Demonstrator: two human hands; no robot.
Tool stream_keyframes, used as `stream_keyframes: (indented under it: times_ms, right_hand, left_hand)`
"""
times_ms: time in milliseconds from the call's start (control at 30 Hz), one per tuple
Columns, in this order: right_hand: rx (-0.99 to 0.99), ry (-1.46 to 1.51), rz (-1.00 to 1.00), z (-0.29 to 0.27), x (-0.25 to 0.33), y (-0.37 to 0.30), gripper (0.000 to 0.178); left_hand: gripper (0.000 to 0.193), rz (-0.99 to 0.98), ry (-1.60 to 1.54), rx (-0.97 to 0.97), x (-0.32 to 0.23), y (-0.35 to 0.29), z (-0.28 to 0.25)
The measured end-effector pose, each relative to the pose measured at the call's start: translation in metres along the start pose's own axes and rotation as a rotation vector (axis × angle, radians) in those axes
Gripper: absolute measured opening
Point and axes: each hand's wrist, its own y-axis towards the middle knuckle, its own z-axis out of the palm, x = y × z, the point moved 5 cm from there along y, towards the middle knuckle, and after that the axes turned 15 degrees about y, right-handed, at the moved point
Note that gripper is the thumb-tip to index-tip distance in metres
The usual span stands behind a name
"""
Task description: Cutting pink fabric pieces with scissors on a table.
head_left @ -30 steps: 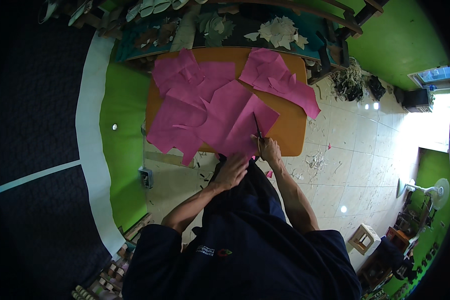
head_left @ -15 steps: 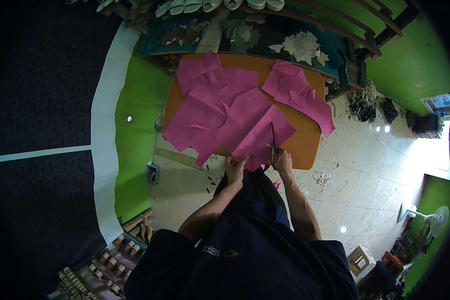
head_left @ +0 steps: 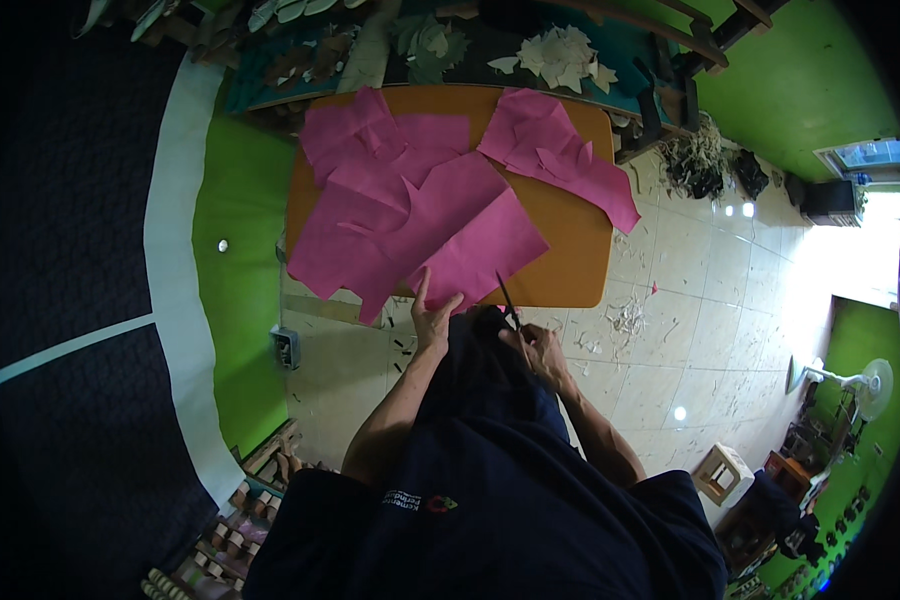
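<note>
Well, the left hand [head_left: 433, 320] holds a creased, sharp-cornered pink sheet [head_left: 478, 232]

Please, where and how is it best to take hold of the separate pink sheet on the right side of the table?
Take the pink sheet probably by its near-right corner, coming from the right and pinching above and below. That corner juts past the edge of the table, so both faces seem reachable.
</note>
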Motion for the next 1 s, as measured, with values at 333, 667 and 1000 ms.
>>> stream_keyframes:
  times_ms: [333,667,1000]
  right_hand:
    - [0.109,-0.052,0.247,0.016,-0.042,-0.032,0.08]
    - [0.029,0.14,0.256,0.037,-0.066,-0.004,0.075]
    - [-0.046,0.161,0.338,0.035,-0.046,-0.016,0.077]
  left_hand:
    - [0.068,-0.075,0.071,0.121,0.035,-0.025,0.02]
    - [0.062,-0.144,0.019,0.25,0.029,-0.032,0.025]
    - [0.064,-0.137,0.029,0.211,0.032,-0.035,0.021]
